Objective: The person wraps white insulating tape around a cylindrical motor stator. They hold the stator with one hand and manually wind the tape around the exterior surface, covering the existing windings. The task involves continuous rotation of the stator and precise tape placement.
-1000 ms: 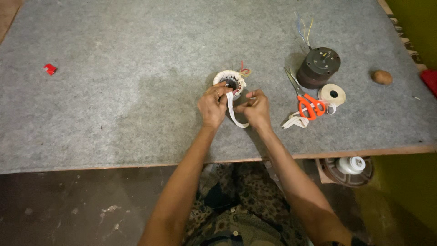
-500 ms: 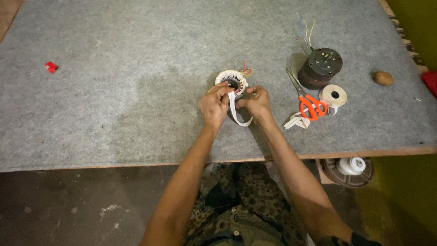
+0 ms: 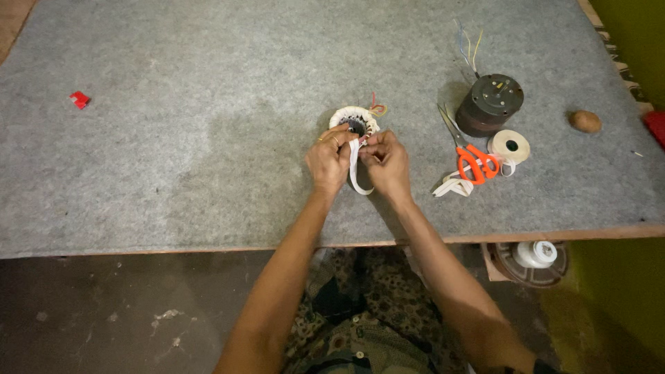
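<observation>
- Nearest the camera, both forearms reached up from a patterned lap toward the grey felt worktop [image 3: 173,173].
- The left hand [image 3: 327,161] and the right hand [image 3: 385,161] sat close together, fingers pinched on a white tape strip [image 3: 354,174] that looped down between them.
- Just beyond the fingertips lay a white wound ring [image 3: 355,119] with coloured wires, touching the hands.
- To the right lay orange scissors [image 3: 472,158], a tape roll [image 3: 509,146] and loose tape.
- Farther back stood a dark round motor [image 3: 490,104]; a brown lump [image 3: 585,121] lay at the right edge, and a small red piece [image 3: 80,100] far left.
</observation>
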